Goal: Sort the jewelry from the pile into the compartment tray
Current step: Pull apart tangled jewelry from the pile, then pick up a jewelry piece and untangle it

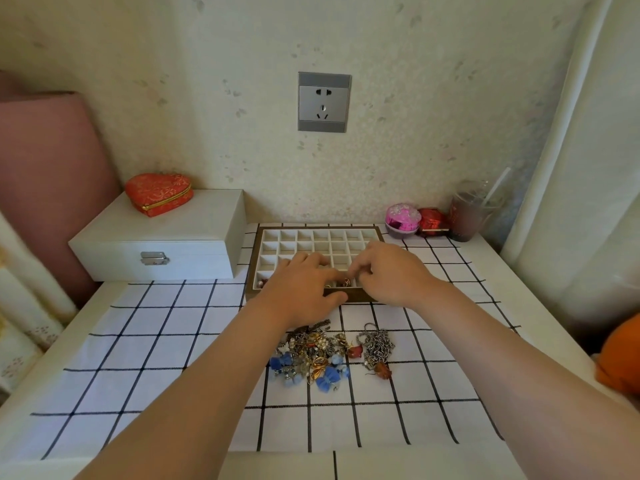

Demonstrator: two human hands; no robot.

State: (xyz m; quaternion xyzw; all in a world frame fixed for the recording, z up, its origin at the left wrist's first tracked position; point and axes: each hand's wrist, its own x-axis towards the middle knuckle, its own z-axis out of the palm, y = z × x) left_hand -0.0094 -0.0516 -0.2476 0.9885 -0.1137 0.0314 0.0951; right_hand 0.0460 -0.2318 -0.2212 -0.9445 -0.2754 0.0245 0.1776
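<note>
The compartment tray (257, 241), a brown frame with white cells, lies at the back of the checked cloth. Both hands hover over its front row. My left hand (304, 289) lies flat across the front cells, with its thumb against the front wall. My right hand (391, 271) has curled fingertips that pinch a small red and gold piece (347, 281) over a front cell. Another small piece (263, 282) lies in the front-left cell. The jewelry pile (318, 356) sits nearer me, with blue bows, gold bits and a silver chain (379, 344).
A white latched box (166, 247) with a red heart-shaped purse (159, 194) on it stands left of the tray. At the back right are a pink round case (403, 216), a red case (433, 221) and a cup with a straw (467, 216). An orange object (620, 355) lies at the right edge.
</note>
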